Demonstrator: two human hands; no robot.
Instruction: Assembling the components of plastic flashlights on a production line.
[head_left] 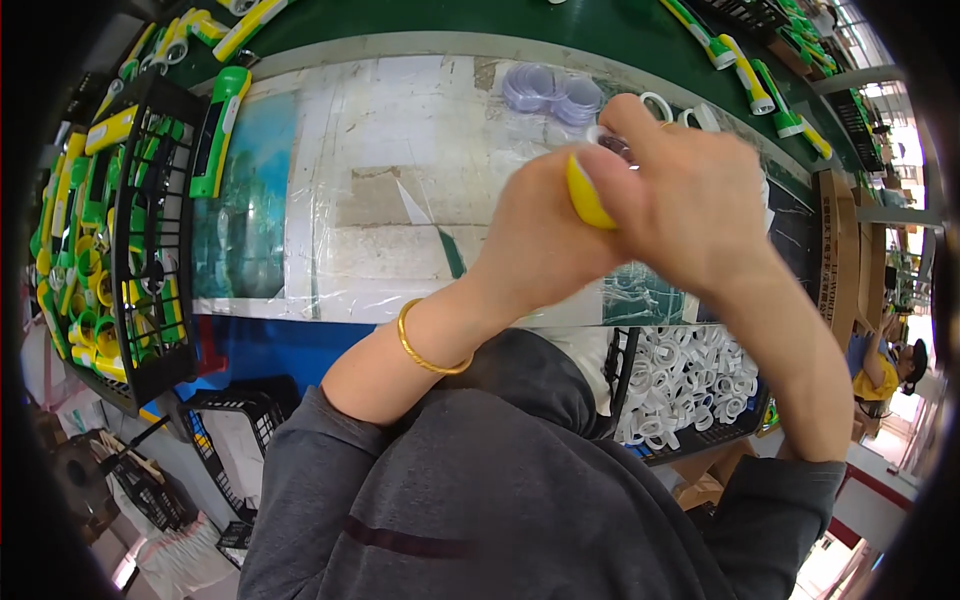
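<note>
Above the tabletop (400,100), right of centre, we had the left hand (555,225) and right hand (700,190) clamped together around a yellow flashlight part (588,198), apparently mid-fitting or twisting. The next move seemed to call for steady opposing grips. We saw dark printing on the cardboard box (845,250).
</note>
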